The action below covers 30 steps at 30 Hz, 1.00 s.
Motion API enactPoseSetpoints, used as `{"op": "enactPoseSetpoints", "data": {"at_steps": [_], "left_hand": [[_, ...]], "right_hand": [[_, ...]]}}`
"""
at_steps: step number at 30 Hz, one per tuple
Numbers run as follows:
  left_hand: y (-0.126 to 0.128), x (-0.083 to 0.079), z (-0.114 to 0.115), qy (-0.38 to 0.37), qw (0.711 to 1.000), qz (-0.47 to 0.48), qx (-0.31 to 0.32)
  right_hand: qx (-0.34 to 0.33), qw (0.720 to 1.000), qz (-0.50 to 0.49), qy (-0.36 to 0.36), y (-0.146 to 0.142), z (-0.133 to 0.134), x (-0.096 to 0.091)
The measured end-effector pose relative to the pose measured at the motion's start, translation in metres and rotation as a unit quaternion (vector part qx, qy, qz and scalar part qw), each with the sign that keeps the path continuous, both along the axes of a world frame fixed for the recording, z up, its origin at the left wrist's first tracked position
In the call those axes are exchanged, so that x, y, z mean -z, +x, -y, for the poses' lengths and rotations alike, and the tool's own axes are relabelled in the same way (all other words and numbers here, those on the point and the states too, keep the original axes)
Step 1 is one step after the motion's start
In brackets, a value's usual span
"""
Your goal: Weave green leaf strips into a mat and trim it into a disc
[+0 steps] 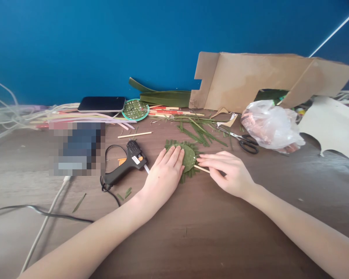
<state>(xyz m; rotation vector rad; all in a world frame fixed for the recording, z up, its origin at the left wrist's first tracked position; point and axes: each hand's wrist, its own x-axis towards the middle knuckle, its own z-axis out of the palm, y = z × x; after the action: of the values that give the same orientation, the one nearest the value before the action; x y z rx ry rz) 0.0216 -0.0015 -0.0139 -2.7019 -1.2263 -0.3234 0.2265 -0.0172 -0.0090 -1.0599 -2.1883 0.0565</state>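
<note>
My left hand (165, 174) lies palm down, fingers stretched out and close together, over the left part of the green disc (189, 159). My right hand (232, 174) is at the disc's right edge with its fingers extended; a pale stick (202, 169) runs from that edge to under this hand, and I can't tell whether my fingers pinch it or only rest by it.

To do this well, I judge that my left palm should press evenly, so the disc doesn't turn while my right fingertips work at the rim. Light, straight pressure on the stick seems best; a sideways push could twist it or crumple the leaf strips. Since the glue gun (135, 159) lies just left of my left hand, I would mind its nozzle in case it is hot.

The disc sits flat on the table (186, 240), between my hands and partly hidden by my left fingers. It looks round, dull green and slightly textured, with a few whitish specks near its right edge. Short, darker leaf strips (172, 142) stick out around the rim like a fringe, uneven in length and blunt at the ends.
</note>
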Motion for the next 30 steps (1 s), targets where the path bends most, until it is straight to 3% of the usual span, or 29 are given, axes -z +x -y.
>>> {"op": "enactPoseSetpoints", "data": {"at_steps": [30], "left_hand": [[-0.0006,0.0005,0.0001,0.002,1.000,-0.011,0.003]], "right_hand": [[-0.001,0.997,-0.024,-0.068,0.0022,0.0043,-0.0008]]}}
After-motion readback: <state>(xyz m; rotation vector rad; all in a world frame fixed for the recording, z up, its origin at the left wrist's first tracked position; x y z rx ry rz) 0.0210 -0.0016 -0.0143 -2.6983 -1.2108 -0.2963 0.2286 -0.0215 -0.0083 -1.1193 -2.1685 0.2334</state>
